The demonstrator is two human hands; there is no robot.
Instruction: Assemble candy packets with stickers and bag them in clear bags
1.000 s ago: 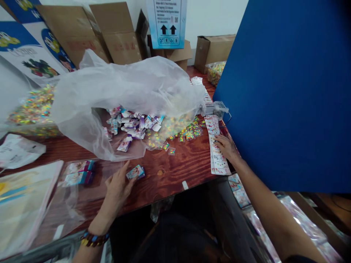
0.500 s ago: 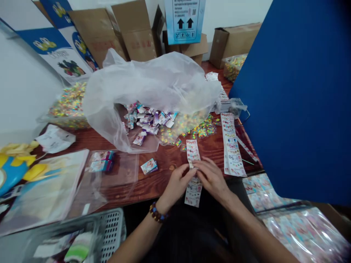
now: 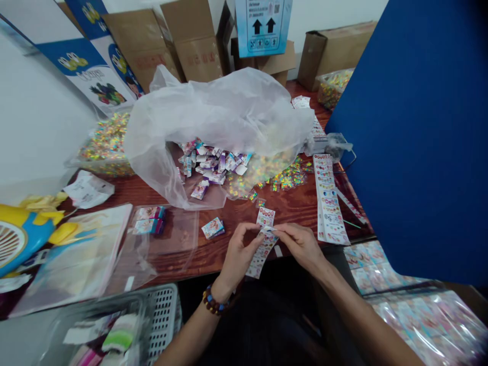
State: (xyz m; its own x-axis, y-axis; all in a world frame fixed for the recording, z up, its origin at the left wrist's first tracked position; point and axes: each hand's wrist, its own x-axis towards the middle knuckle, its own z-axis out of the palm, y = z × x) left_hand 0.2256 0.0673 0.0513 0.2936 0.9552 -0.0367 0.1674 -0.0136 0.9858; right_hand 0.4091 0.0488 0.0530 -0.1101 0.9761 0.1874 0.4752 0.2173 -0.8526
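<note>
A long printed sticker strip (image 3: 261,255) lies at the table's front edge, its lower end hanging over. My left hand (image 3: 241,251) pinches the strip's left side near its middle, a beaded bracelet on the wrist. Opposite it, my right hand (image 3: 301,245) has thumb and forefinger closed on a small whitish piece at the strip, too small to make out fully. Two small printed boxes (image 3: 213,228) rest left of my hands. More sticker strips (image 3: 328,203) lie on the right.
Behind is a translucent bag (image 3: 221,112) over small boxes (image 3: 213,165) and shiny packets (image 3: 285,175). A grey basket (image 3: 163,317) stands front left, a blue panel (image 3: 412,142) on the right. Cardboard boxes (image 3: 198,51) line the back; wrapped packs (image 3: 430,323) lie lower right.
The strip's lower end has swung left. My fingers have drawn slightly apart, with a whitish piece now between them. A small white piece shows at the table edge. The view has shifted a little.
</note>
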